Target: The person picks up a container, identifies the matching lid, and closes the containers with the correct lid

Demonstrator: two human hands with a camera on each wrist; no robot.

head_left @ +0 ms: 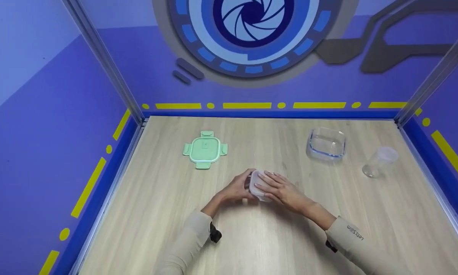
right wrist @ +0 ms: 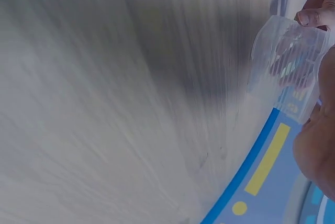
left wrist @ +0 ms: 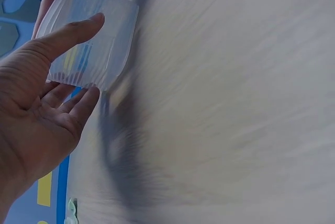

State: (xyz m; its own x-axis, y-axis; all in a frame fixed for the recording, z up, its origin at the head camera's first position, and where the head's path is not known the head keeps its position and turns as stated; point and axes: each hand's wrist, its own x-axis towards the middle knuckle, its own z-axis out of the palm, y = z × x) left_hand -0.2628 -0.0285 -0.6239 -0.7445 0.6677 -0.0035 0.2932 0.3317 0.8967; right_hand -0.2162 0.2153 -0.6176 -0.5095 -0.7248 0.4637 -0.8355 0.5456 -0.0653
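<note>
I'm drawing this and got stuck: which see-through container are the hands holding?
The cloudy ribbed box: the left hand grips it and the right hand rests on it. The glass dish and tall cup stand farther right, away from both hands.

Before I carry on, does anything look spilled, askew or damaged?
Nothing stands out. No spill shows on the table; the green lid lies flat, and the glass container and clear cup appear upright. Fine cracks would be too small to tell.
</note>
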